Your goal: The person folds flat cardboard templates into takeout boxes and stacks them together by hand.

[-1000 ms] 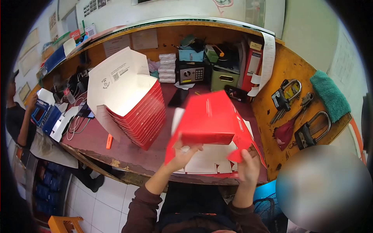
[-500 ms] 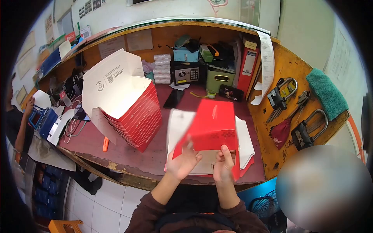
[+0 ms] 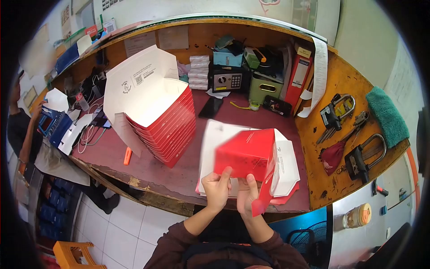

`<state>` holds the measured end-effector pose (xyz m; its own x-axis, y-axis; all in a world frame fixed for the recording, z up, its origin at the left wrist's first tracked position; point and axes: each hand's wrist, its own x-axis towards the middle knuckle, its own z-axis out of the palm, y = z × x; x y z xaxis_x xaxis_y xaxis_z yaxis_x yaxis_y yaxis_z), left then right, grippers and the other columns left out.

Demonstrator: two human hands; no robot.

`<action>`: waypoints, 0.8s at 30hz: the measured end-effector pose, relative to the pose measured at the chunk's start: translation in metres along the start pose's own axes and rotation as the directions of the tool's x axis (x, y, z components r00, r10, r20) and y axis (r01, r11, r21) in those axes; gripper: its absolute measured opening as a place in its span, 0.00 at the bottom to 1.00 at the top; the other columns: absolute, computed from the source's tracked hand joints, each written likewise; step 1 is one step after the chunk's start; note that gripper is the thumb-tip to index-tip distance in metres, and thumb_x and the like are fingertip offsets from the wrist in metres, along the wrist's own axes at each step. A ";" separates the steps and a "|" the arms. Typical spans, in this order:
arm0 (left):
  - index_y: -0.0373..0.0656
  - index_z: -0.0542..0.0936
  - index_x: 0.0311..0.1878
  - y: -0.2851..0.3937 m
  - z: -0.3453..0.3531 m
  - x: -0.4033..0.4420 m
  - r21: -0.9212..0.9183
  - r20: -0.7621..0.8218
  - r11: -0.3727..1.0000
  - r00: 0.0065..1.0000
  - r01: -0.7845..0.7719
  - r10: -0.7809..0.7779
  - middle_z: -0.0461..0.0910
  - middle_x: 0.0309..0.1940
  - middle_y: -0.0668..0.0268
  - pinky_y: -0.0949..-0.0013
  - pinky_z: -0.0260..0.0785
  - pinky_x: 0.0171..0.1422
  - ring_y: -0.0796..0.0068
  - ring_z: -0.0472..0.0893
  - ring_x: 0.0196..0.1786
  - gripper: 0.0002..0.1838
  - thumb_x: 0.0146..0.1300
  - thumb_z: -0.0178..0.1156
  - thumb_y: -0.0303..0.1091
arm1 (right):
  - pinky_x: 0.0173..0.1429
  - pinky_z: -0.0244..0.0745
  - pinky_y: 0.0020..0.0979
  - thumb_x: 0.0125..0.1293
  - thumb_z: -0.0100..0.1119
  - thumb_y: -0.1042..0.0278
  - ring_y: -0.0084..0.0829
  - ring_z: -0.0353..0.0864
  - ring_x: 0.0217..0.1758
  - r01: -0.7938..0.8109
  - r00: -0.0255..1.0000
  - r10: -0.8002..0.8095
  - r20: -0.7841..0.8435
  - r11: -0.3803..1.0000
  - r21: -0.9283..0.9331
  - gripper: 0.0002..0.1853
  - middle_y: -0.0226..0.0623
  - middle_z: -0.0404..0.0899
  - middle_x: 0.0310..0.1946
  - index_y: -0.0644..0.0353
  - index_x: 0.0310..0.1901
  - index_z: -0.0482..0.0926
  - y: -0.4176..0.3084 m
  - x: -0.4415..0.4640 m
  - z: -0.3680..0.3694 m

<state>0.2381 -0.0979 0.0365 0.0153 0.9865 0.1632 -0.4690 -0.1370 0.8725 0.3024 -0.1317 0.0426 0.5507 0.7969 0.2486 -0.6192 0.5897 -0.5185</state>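
A red carton [image 3: 245,154], partly folded into shape with a loose side flap, is held in front of my body. My left hand [image 3: 216,189] pinches its lower left edge, thumb on the red face and fingers curled. My right hand [image 3: 246,196] grips the lower right part beside the hanging red flap, thumb up; some of its fingers are hidden. Under and behind the carton lie flat white-and-red carton blanks [image 3: 286,172]. To the left stands a tall nested stack of red cartons [image 3: 172,130], the top one open with a white inside.
Behind are a black phone [image 3: 211,108], a safe [image 3: 227,80], a green bin [image 3: 265,89] and a red binder [image 3: 297,80]. Padlocks [image 3: 365,159] and a green towel [image 3: 388,117] hang over the right panel. An orange marker [image 3: 127,156] lies left; another person [image 3: 29,130] stands far left.
The carton has turned, and its loose flap now hangs on the right instead of the left. My left hand has closed on its edge. The camera view has shifted slightly.
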 end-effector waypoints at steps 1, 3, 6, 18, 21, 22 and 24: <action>0.38 0.73 0.15 0.001 0.000 0.000 0.023 0.016 1.000 1.000 -0.022 0.021 0.68 0.08 0.71 0.81 0.52 0.13 0.87 0.64 0.11 0.18 0.57 0.60 0.34 | 0.56 0.66 0.34 0.59 0.52 0.78 0.29 0.71 0.49 -0.003 1.000 0.003 0.001 1.000 -0.001 0.18 0.34 0.72 0.46 0.58 0.52 0.67 -0.006 0.000 0.002; 0.38 0.73 0.14 0.003 0.002 -0.003 0.066 0.013 0.996 0.998 -0.065 0.064 0.68 0.08 0.71 0.81 0.52 0.13 0.87 0.64 0.11 0.18 0.58 0.60 0.34 | 0.54 0.67 0.33 0.59 0.52 0.78 0.29 0.71 0.49 -0.027 0.998 0.030 0.055 0.998 -0.055 0.18 0.34 0.72 0.45 0.57 0.52 0.67 -0.017 0.001 0.006; 0.37 0.73 0.14 0.002 0.013 -0.003 0.017 -0.029 0.994 0.994 -0.104 0.105 0.68 0.08 0.72 0.81 0.52 0.14 0.88 0.65 0.12 0.19 0.58 0.60 0.35 | 0.52 0.68 0.32 0.62 0.49 0.74 0.30 0.73 0.48 -0.039 0.998 0.041 0.050 0.999 -0.038 0.17 0.36 0.73 0.45 0.57 0.53 0.65 0.008 -0.006 -0.011; 0.37 0.69 0.47 0.083 -0.014 0.032 0.676 0.468 0.481 0.829 -0.559 0.305 0.76 0.34 0.54 0.71 0.68 0.33 0.66 0.79 0.30 0.28 0.44 0.68 0.38 | 0.43 0.69 0.29 0.61 0.55 0.62 0.26 0.74 0.40 0.124 0.924 0.300 0.236 0.350 -0.929 0.13 0.33 0.74 0.41 0.60 0.43 0.74 -0.032 0.043 -0.001; 0.37 0.66 0.51 0.059 -0.037 0.063 0.608 0.468 0.691 0.879 -0.392 0.087 0.76 0.35 0.58 0.69 0.72 0.39 0.70 0.78 0.40 0.21 0.56 0.56 0.34 | 0.42 0.67 0.29 0.54 0.61 0.61 0.29 0.74 0.41 0.624 0.677 0.245 0.694 0.307 -0.718 0.18 0.34 0.73 0.39 0.61 0.43 0.72 -0.046 0.037 0.068; 0.41 0.64 0.53 0.043 -0.050 0.073 0.415 0.414 0.885 0.910 -0.208 0.020 0.75 0.36 0.61 0.71 0.71 0.35 0.72 0.78 0.36 0.22 0.56 0.57 0.34 | 0.45 0.66 0.31 0.51 0.62 0.61 0.30 0.73 0.42 0.720 0.664 0.275 0.696 0.019 -0.694 0.20 0.34 0.73 0.37 0.61 0.43 0.73 -0.048 0.035 0.084; 0.43 0.61 0.55 0.076 -0.042 0.065 -0.015 0.203 0.996 0.976 0.088 -0.083 0.72 0.39 0.67 0.76 0.71 0.31 0.80 0.75 0.33 0.20 0.61 0.53 0.31 | 0.48 0.61 0.37 0.48 0.62 0.60 0.35 0.72 0.40 0.831 0.551 0.307 0.776 -0.289 -0.475 0.18 0.34 0.72 0.32 0.61 0.38 0.74 -0.039 0.040 0.095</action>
<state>0.1665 -0.0404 0.0945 0.2335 0.9555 0.1804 -0.4788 -0.0485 0.8766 0.2955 -0.1100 0.1510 -0.3217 0.7221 0.6125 0.9026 0.4292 -0.0320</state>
